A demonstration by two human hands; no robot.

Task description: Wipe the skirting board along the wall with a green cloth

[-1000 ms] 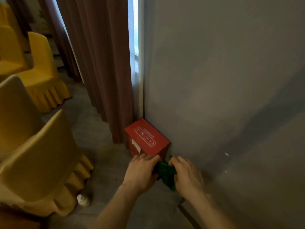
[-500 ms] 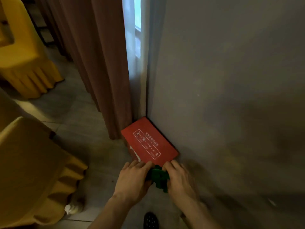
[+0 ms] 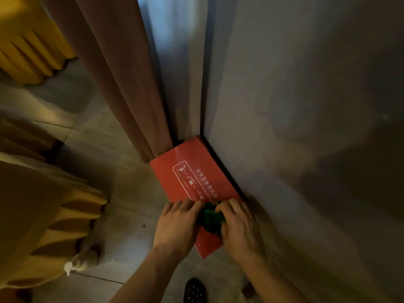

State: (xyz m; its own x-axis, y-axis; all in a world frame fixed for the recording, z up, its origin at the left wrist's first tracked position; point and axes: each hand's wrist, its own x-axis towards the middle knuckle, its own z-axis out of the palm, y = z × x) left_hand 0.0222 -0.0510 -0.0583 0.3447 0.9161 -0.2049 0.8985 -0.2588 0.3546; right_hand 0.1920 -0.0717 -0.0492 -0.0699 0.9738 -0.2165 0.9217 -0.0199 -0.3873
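Note:
Both my hands hold a bunched green cloth [image 3: 210, 219] between them, low over the near end of a red box. My left hand [image 3: 177, 226] grips its left side and my right hand [image 3: 239, 228] grips its right side, close to the grey wall [image 3: 306, 127]. A dark skirting strip [image 3: 220, 162] shows along the wall's foot behind the box; nearer me my right hand and forearm hide it.
The red box [image 3: 192, 178] with white print stands on the tiled floor against the wall. A brown curtain [image 3: 122, 84] hangs left of the corner. Yellow covered chairs [image 3: 39, 215] crowd the left side. A white spray bottle [image 3: 74, 264] lies by the chair. A dark shoe [image 3: 194, 290] shows below.
The view has dropped and closed in on the red box. Both hands, still holding the cloth, have shifted forward over the box's near end.

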